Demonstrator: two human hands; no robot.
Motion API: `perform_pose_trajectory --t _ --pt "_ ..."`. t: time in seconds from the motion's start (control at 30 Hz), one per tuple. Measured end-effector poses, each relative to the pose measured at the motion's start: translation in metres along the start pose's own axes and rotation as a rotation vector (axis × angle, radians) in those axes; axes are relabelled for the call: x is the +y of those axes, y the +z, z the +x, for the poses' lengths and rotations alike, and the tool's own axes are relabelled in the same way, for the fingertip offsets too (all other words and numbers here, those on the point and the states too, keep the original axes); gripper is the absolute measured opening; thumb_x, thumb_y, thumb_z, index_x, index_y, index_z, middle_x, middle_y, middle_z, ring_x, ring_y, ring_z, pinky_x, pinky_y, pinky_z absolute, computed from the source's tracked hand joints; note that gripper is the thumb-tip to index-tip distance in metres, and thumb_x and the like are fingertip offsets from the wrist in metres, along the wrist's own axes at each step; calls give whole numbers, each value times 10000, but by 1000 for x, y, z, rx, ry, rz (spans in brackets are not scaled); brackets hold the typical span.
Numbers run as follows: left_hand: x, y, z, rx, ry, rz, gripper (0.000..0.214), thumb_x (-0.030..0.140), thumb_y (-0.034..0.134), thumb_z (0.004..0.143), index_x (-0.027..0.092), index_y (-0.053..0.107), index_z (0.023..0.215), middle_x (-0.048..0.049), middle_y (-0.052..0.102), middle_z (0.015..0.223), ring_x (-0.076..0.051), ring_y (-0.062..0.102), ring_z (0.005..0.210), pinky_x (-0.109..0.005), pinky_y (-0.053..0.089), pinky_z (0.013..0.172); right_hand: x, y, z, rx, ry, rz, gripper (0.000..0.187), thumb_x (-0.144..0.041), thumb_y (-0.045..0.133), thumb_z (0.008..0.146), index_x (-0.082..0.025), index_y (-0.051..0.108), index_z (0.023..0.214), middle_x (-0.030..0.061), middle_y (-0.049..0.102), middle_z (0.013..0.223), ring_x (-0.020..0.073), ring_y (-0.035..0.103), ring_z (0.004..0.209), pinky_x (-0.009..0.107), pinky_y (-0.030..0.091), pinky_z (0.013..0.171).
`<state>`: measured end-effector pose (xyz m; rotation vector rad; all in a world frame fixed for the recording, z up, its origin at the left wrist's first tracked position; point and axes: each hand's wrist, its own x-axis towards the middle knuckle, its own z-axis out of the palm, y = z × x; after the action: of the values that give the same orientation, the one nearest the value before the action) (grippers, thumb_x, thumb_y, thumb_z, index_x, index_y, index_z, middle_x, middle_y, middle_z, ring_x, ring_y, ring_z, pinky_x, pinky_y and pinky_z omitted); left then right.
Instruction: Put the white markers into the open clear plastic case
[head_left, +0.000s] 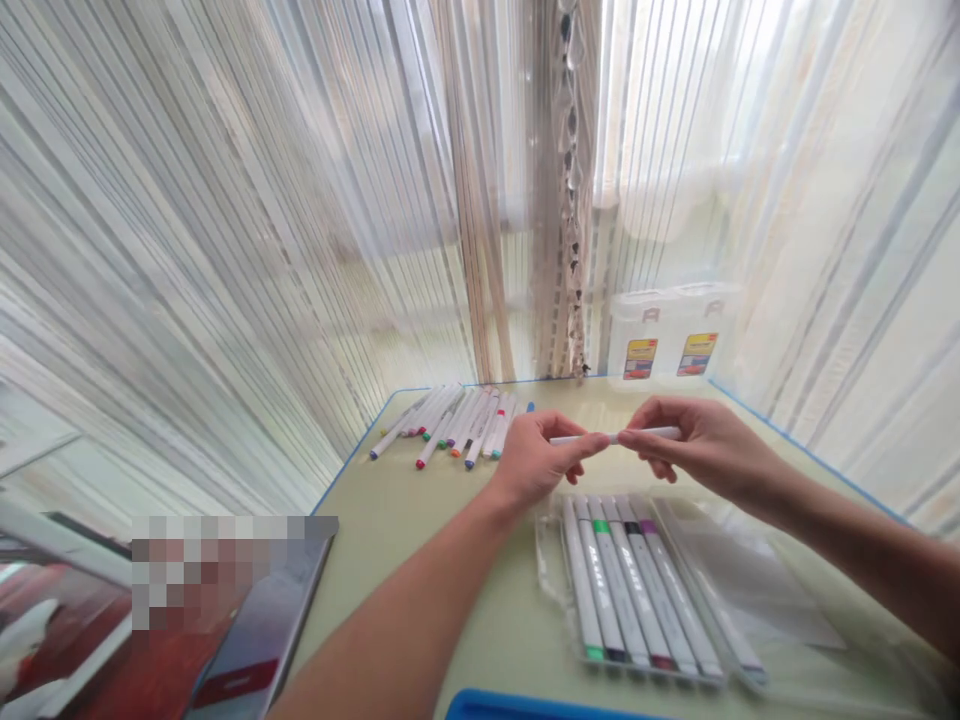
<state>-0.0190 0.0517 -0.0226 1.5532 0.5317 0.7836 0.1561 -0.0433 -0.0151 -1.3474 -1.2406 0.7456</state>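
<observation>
A slim white marker [663,433] is held level above the table between my two hands. The fingers of my left hand [534,452] are closed round its left part. Thumb and fingertips of my right hand [686,440] pinch it further right, close to the left fingertips. Just below the hands lies an open clear plastic case [541,560] with a row of white markers [622,580] in it, some with green, black or purple bands. One more marker [739,640] lies to the right of this row, beneath or beside clear plastic.
Loose markers with coloured ends [450,425] lie in a pile at the table's back left. Two labelled clear boxes [667,335] stand at the back right against striped string curtains [375,200]. A blue object [540,705] sits at the front edge; a dark-framed glossy panel [262,620] is lower left.
</observation>
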Motion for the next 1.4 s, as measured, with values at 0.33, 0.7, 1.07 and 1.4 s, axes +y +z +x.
perform_pose_trajectory --t 0.33,0.7,1.07,1.4 --pt "-2 8 -3 -80 65 75 333 422 760 754 112 660 823 -13 602 585 -105 558 483 -243 471 482 2 -1 -2 -17 -55 -46 388 -505 857 613 -159 710 708 -10 560 461 104 496 402 208 357 361" --pt "5 2 2 5 50 -31 254 336 736 769 101 656 824 8 569 617 -84 506 491 -235 430 480 -5 -3 1 -17 -1 217 377 -441 831 687 -121 736 862 70 714 721 99 564 462 215 422 388" --pt "4 -5 7 68 3 -275 193 311 677 817 133 604 833 -3 576 619 -96 513 489 -229 434 458 -4 -7 -2 -193 98 479 315 -365 672 889 -166 731 1126 160 734 1101 130 643 585 238 474 481" --pt "5 -3 6 28 -28 -336 243 362 502 926 144 592 868 21 516 518 -93 457 392 -216 391 415 -2 -7 0 -77 96 456 292 -369 719 851 -146 764 1035 118 765 868 115 602 506 232 473 460"
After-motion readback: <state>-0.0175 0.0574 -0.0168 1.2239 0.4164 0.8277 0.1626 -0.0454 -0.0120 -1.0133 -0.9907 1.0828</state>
